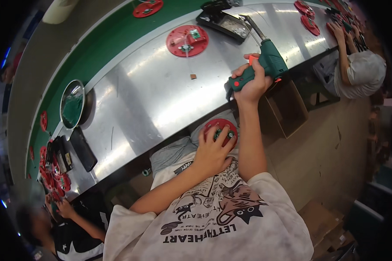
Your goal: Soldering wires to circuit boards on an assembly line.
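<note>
The green soldering gun (pixel 265 65) is gripped in the right hand (pixel 250 82), whose fingers are wrapped tight round its handle, one over the orange trigger; it is held above the near edge of the steel tabletop (pixel 152 95), its metal tip pointing away toward the far side. Just below the gun, off the tabletop's edge and over the person's lap, the left hand (pixel 211 152) presses down on one red round disc (pixel 222 128) with a small green circuit board on it, the fingers spread across the disc's face. Beyond the gun on the tabletop lies a second red disc with a board (pixel 187 40), and between that disc and the gun sits one tiny brown chip (pixel 193 76). A dark tray (pixel 224 21) rests near the gun's tip. A third red disc (pixel 147 8) lies farther off, on the green belt (pixel 104 43) that runs along the tabletop's far side. Well left of the gun stand one round metal bowl (pixel 72 103) and one black flat case (pixel 83 149). Right of the gun, beside the tabletop's edge, is an open cardboard box (pixel 287 106). Two other people work at the same tabletop: one to the far right in a pale shirt (pixel 361 74), with several red discs before them, and one to the lower left in a dark shirt (pixel 74 237) beside a heap of red discs (pixel 52 169) too crowded to count.
</note>
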`<state>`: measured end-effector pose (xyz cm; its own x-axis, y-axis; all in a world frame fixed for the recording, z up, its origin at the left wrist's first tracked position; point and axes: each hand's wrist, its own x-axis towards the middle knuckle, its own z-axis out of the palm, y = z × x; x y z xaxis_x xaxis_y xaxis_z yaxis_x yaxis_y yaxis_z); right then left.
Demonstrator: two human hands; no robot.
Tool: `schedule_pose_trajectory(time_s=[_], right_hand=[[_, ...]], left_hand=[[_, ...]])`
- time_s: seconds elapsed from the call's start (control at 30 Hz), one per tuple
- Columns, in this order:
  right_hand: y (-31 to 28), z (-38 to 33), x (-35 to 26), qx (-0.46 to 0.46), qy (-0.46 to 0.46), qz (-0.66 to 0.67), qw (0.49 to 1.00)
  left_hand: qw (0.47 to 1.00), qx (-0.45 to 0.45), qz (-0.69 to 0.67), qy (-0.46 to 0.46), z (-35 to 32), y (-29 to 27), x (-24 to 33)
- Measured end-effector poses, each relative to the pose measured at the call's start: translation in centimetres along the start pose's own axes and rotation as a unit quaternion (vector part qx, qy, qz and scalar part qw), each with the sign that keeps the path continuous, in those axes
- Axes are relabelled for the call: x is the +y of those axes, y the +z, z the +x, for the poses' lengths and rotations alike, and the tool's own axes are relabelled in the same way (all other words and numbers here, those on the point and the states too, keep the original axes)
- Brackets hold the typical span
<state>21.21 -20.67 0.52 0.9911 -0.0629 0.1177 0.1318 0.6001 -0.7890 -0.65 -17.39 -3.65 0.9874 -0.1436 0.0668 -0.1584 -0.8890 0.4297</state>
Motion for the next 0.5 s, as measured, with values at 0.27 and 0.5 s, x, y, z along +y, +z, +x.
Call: schedule_pose_trajectory(time_s=[0.27,0.5], right_hand=[[1.3,0.1,0.9,0.001,0.069,0.011,0.998],[-1.2,0.5,0.3,0.025,0.087,-0.001,0.996]], left_hand=[[0.933,0.163,-0.142,-0.289,-3.5,-1.0,-2.9],[0.845,0.058,-0.323,-0.422,-4.2,1.7,-6.5]])
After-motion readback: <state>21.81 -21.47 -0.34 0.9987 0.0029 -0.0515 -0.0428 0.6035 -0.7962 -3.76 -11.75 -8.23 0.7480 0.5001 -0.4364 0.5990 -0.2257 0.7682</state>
